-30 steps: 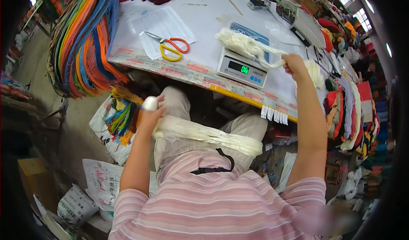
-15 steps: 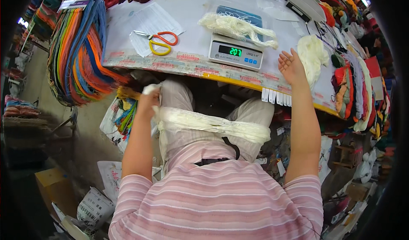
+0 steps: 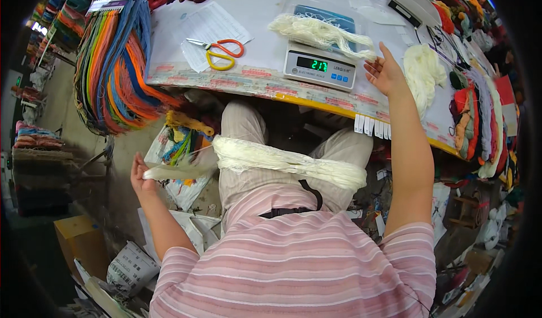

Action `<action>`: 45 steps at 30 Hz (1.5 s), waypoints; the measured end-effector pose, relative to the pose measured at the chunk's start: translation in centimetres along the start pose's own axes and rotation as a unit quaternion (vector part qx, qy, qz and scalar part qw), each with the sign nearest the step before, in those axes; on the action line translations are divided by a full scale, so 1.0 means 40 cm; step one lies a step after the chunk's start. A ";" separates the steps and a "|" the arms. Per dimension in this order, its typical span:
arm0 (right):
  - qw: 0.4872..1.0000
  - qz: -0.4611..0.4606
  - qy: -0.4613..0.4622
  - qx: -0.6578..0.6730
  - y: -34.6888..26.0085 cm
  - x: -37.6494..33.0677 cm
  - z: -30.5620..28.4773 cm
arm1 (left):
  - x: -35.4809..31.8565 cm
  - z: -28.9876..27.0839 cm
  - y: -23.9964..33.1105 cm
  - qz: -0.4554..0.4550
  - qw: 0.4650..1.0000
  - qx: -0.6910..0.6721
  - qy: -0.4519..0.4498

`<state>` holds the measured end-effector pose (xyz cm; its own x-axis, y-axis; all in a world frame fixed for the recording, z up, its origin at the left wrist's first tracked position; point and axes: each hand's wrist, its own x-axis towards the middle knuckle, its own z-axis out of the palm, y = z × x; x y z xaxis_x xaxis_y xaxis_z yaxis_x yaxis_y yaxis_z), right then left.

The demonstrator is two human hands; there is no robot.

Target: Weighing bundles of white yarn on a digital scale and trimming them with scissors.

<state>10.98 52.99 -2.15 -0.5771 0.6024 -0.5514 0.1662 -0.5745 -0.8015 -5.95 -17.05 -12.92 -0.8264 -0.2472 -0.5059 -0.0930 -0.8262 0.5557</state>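
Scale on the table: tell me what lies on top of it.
A loose cream yarn bundle lies across the scale; a blue surface shows beyond it. Whatever lies directly beneath the yarn is hidden.

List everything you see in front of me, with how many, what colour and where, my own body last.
Table: one, whitish, ahead
Scale: one, silver-grey, near table's front edge
Scale hank: one, cream, on the scale
Loose hank: one, cream, table's right side
Lap hank: one, cream, across the thighs
Pale strands: uncountable, cream, at the left hand
Scissors: one pair, red-and-yellow handles, partly on paper
Paper: at least one sheet, white, table's left
Hanging yarn: many strands, multicoloured, table's left end
Tags: several, white, front edge
Cardboard box: one, brown, lower left
Smaller clutter: too jumbled to count
Left hand: one, bare, left of lap
Right hand: one, bare, beside scale hank
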 end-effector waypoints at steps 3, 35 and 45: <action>0.999 -0.029 0.014 -0.005 0.005 0.018 0.009 | 0.041 -0.020 0.050 -0.080 0.973 -0.083 -0.201; 0.874 -0.090 -0.437 -0.190 0.357 -0.540 0.526 | -0.514 0.369 -0.254 -0.301 0.791 0.102 -0.522; 0.877 -0.134 -0.428 -0.171 0.362 -0.536 0.521 | -0.517 0.369 -0.240 -0.090 0.821 0.281 -0.488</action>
<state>9.09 20.20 2.87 -0.9967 -0.0313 -0.0747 0.0793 -0.1876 -0.9790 3.84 3.44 1.94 -0.7971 0.6039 0.0036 -0.2781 -0.3723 0.8854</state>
